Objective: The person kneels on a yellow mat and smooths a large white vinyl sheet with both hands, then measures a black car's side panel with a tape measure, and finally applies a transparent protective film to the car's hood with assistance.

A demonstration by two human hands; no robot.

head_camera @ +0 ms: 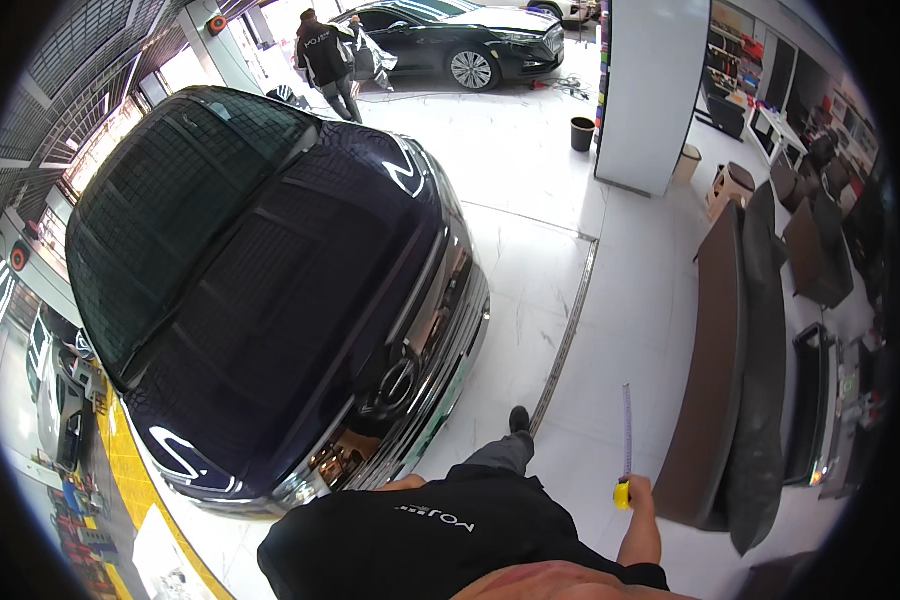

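Note:
My right hand (639, 493) grips the yellow case of a tape measure (622, 496). From it a length of blade (628, 427) stretches out over the pale floor, its far end touching nothing that I can make out. Only a sliver of my left hand or forearm (405, 484) shows past my black shirt, close to the car's front bumper; its fingers are hidden. On my left stands a dark van-like car (307, 262) with a chrome grille (427, 397) and a round emblem (399, 382).
A brown sofa (709, 360) stands on my right. A metal floor drain (570, 330) runs along the white floor beside my foot. Further off are a white pillar (641, 97), a black bin (582, 134) and a person (326, 60) holding silvery sheeting beside a black sedan (450, 45).

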